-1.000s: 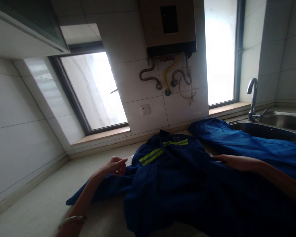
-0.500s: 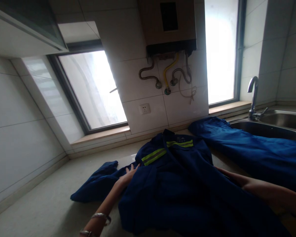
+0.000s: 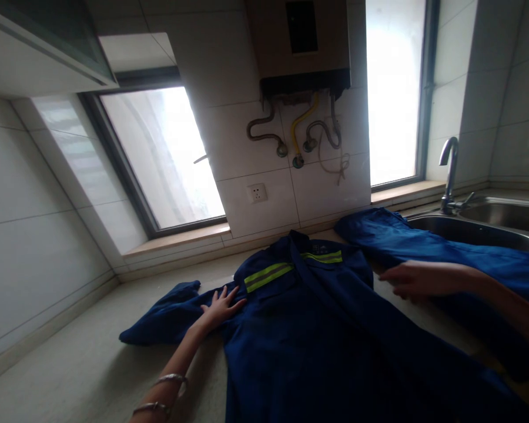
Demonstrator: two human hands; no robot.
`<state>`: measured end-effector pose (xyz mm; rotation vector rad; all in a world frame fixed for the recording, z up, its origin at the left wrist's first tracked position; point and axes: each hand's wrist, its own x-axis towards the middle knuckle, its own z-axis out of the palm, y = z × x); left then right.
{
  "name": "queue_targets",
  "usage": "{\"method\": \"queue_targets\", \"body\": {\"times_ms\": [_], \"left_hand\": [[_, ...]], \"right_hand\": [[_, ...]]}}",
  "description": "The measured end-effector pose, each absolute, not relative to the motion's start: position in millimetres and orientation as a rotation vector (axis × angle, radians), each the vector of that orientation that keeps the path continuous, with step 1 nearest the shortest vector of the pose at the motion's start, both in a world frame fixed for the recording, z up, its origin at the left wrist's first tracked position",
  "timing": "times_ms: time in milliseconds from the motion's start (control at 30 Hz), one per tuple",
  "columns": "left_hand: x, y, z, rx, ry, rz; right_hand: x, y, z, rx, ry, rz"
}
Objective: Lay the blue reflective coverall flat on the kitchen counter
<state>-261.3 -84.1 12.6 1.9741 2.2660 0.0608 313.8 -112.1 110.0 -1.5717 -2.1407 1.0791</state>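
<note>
A dark blue work jacket with yellow reflective stripes lies spread on the pale countertop, collar toward the wall. My left hand rests flat, fingers apart, on its left shoulder where the sleeve stretches out to the left. My right hand hovers open over the jacket's right edge, palm down, holding nothing. Another blue garment lies behind it, reaching toward the sink.
A steel sink with a faucet sits at the right. The tiled wall carries a socket and a water heater with hoses. Windows stand behind the counter, an upper cabinet at top left.
My left hand moved from the loose sleeve onto the jacket's shoulder and the sleeve now lies spread out leftward. My right hand drew back from the jacket's middle to its right edge.
</note>
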Motion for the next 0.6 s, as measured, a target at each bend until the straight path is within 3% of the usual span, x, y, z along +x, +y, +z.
{"method": "queue_targets", "body": {"times_ms": [133, 200, 400, 600], "left_hand": [[-263, -89, 17, 2.035, 2.179, 0.017], [-264, -93, 24, 2.053, 2.126, 0.003], [-231, -104, 49, 1.947, 2.310, -0.120], [-162, -116, 52, 2.072, 2.238, -0.053]], "right_hand": [[255, -67, 116, -1.266, -2.297, 0.458], [219, -47, 101, -1.207, -2.352, 0.301], [140, -7, 38, -1.575, -2.557, 0.465], [135, 41, 24, -1.804, -2.430, 0.461]]}}
